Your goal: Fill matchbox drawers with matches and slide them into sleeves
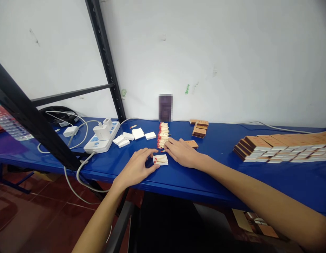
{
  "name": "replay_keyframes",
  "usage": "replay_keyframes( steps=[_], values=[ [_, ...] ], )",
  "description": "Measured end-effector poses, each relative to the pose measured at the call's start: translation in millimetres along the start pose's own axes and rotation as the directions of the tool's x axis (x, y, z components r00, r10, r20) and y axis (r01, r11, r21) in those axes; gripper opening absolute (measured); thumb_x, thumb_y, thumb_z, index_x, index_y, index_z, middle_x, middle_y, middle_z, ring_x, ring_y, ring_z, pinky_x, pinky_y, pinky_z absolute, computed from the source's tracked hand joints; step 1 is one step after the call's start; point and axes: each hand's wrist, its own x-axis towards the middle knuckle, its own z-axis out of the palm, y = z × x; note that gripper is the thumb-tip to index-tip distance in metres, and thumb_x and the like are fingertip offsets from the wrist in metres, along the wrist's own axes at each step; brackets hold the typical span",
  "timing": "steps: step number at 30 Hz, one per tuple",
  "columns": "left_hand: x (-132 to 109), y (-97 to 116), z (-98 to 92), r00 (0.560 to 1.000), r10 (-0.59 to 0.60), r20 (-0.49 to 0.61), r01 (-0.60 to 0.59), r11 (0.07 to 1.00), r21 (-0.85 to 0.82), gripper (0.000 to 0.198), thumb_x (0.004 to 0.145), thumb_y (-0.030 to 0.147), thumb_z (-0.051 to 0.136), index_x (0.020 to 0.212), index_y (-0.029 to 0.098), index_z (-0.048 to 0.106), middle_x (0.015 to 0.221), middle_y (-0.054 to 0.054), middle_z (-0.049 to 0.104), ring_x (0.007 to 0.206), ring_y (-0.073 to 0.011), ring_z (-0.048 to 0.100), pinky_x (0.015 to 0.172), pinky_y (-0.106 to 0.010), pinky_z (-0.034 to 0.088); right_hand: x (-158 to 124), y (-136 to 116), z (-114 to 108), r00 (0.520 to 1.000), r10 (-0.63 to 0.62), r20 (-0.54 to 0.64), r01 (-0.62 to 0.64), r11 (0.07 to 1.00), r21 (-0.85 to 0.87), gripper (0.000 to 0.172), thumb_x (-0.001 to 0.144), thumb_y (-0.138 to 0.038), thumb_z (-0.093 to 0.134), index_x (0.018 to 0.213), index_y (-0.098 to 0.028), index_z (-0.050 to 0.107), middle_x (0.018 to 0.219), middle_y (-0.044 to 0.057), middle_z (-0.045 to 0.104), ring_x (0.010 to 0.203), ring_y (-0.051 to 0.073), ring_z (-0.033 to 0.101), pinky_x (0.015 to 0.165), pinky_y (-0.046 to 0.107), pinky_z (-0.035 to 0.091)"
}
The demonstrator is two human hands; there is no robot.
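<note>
A small white matchbox tray [164, 159] lies near the table's front edge with a few red-tipped matches inside. My left hand [138, 165] is curved around its left end, the thumb on the near edge and the index finger at the far side. Just beyond the tray, a long row of loose matches [163, 133] runs toward the wall, red heads to the left. My right hand [180, 151] rests at the near right of this row, fingers bent together over the matches. What its fingertips hold is hidden. One match [163, 151] lies between the row and the tray.
White trays [138, 133] lie to the left. Brown matchbox sleeves [199, 130] lie at the back right; another sleeve [191, 144] is behind my right hand. Stacked matchboxes [278, 147] fill the far right. A power strip [102, 140] with cables stands by a black shelf post [106, 52].
</note>
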Motion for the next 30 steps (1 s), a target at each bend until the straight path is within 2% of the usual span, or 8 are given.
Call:
replay_keyframes(
  steps=[8,15,26,30],
  values=[
    [-1,-2,1.1,1.0,-0.01,-0.015,0.01,1.0,-0.009,0.042,0.088,0.038,0.061,0.127,0.025,0.055,0.102,-0.003,0.063,0.093,-0.021,0.058,0.089,-0.038,0.044,0,-4,-2,1.0,0.02,0.005,-0.02,1.0,0.0,0.023,0.101,-0.027,0.032,0.098,-0.017,0.053,0.105,0.01,0.057,0.073,0.019,0.058,0.067,0.033,0.036],
    [0,-2,1.1,1.0,0.015,-0.022,-0.015,1.0,-0.006,0.041,0.088,0.037,0.062,0.126,0.026,0.055,0.103,-0.003,0.063,0.091,-0.0198,0.058,0.088,-0.037,0.044,-4,-9,-9,0.997,0.063,0.055,-0.065,0.997,0.037,0.019,0.1,-0.024,0.035,0.099,-0.017,0.053,0.101,0.011,0.062,0.076,0.02,0.061,0.062,0.03,0.036],
    [0,0,-0.2,1.0,0.01,-0.009,-0.01,1.0,-0.005,0.041,0.088,0.037,0.061,0.127,0.026,0.055,0.099,-0.003,0.062,0.09,-0.0206,0.058,0.087,-0.037,0.045,-6,-8,-10,0.998,0.044,0.055,-0.049,0.994,0.101,0.017,0.099,-0.022,0.037,0.095,-0.018,0.054,0.097,0.011,0.064,0.084,0.022,0.062,0.067,0.031,0.04],
    [0,-2,1.3,1.0,-0.011,-0.019,0.011,1.0,-0.027,0.045,0.087,0.037,0.062,0.13,0.026,0.053,0.101,-0.003,0.062,0.09,-0.0207,0.058,0.086,-0.037,0.046,-7,-12,-18,0.999,0.05,-0.009,-0.048,0.985,0.166,0.017,0.099,-0.022,0.037,0.096,-0.017,0.053,0.098,0.011,0.063,0.083,0.02,0.061,0.069,0.03,0.041]
  ],
)
